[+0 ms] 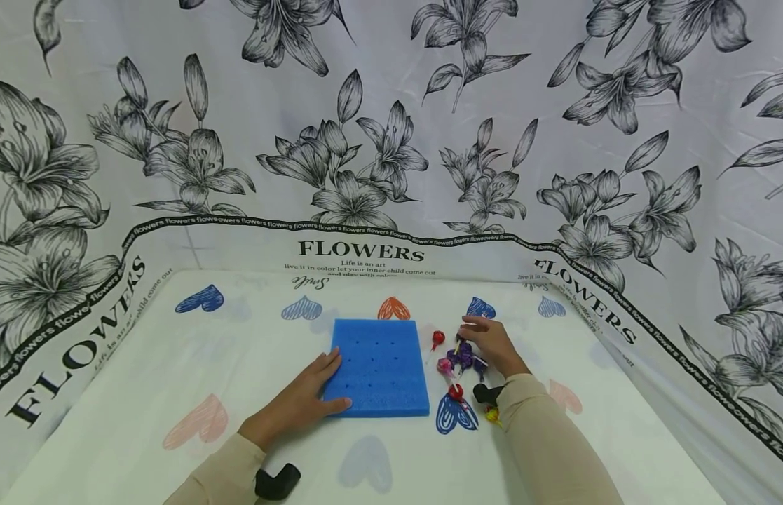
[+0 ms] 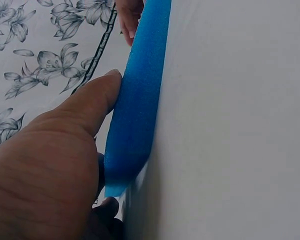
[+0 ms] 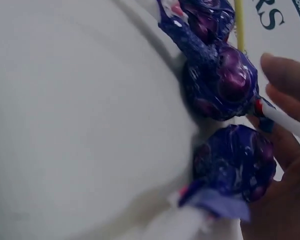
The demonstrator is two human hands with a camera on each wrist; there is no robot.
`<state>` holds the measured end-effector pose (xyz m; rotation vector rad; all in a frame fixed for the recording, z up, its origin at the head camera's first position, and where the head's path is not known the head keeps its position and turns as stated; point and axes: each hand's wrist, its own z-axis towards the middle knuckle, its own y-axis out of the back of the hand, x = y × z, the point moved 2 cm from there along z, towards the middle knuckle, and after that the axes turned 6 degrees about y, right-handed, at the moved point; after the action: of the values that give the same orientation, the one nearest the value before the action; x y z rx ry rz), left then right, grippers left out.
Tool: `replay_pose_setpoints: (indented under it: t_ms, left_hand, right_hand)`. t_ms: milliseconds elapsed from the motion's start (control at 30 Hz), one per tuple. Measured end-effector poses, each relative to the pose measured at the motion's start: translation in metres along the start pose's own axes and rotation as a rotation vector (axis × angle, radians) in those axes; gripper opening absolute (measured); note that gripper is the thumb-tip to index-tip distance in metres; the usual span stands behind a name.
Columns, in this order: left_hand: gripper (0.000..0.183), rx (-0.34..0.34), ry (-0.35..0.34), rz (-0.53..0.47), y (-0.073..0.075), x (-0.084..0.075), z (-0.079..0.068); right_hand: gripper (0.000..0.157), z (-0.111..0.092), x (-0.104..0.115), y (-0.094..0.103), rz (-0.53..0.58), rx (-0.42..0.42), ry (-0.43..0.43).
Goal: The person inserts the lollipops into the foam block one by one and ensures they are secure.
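Observation:
A square blue foam block [image 1: 375,368] with small holes in its top lies flat on the table. My left hand [image 1: 305,393] rests at its left side, fingertips along the edge and thumb near the front corner. To the right of the block my right hand [image 1: 492,344] reaches over a loose group of wrapped lollipops, fingertips close to the far purple ones. Two purple lollipops [image 3: 225,82] fill the foreground of the right wrist view, with a yellow stick [image 3: 239,22] beside them. I cannot tell whether the right fingers pinch one, since the lollipops partly hide them.
Around the purple lollipops lie a red lollipop [image 1: 438,337], a pink lollipop [image 1: 444,365] and another red lollipop [image 1: 455,392]. A yellow-wrapped lollipop [image 1: 493,415] sits near the right sleeve. The white tablecloth [image 1: 290,449] has printed hearts, and a flowered curtain [image 1: 391,175] hangs behind.

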<state>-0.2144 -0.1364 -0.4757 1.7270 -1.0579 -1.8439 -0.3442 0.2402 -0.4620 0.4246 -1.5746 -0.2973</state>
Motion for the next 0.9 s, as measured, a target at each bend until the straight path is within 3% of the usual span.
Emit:
replay_pose_setpoints:
  t_ms: [267,600,900]
  left_hand:
    - [0.090,-0.002,-0.002,0.021,-0.002,0.001,0.001]
    - [0.090,-0.012,-0.021,0.016,0.000,0.001,0.000]
    - [0.091,-0.004,-0.017,0.013,0.000,0.002,0.000]
  right_hand:
    - [0.032,0.003,0.002,-0.004,-0.139,-0.049,0.044]
    - [0.032,0.002,0.013,0.009,-0.053,-0.179,0.131]
    - [0.037,-0.004,0.045,0.020,0.077,-0.227,0.190]
